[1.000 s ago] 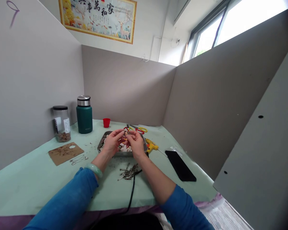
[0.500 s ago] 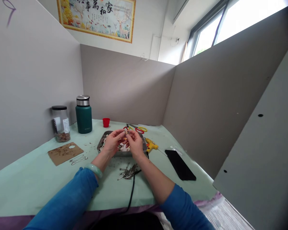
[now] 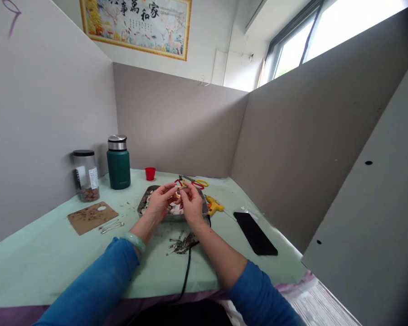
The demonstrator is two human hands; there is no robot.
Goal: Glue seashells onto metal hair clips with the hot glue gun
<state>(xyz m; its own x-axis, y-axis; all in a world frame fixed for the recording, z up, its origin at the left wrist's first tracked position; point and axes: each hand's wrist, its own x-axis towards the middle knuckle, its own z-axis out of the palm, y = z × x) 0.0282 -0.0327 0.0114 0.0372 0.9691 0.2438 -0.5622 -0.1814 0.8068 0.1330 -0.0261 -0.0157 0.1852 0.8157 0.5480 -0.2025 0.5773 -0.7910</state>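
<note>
Above a grey metal tray [image 3: 177, 218], my left hand [image 3: 161, 201] and my right hand [image 3: 191, 203] face each other with fingertips pinched close together. Something small is between them, too tiny and too covered by the fingers to name. Small pale and dark round pieces [image 3: 144, 204] lie in the tray, partly hidden by my hands. In front of the tray is a heap of small metal pins [image 3: 182, 245], with a black cord [image 3: 187, 271] running beside it. A yellow glue gun [image 3: 215, 206] lies just right of the tray.
Scissors [image 3: 200, 183] with red and yellow handles lie behind the tray. A red cup [image 3: 150, 174], a green flask [image 3: 119, 165] and a jar [image 3: 87, 179] stand at the back left. Brown cardboard [image 3: 91, 218] and large safety pins [image 3: 111, 226] lie left, a black slab [image 3: 256, 234] right.
My fingertips shift slightly over the tray, the right fingers lifting and parting a little from the left. The things on the table stay where they were; the view tilts a touch.
</note>
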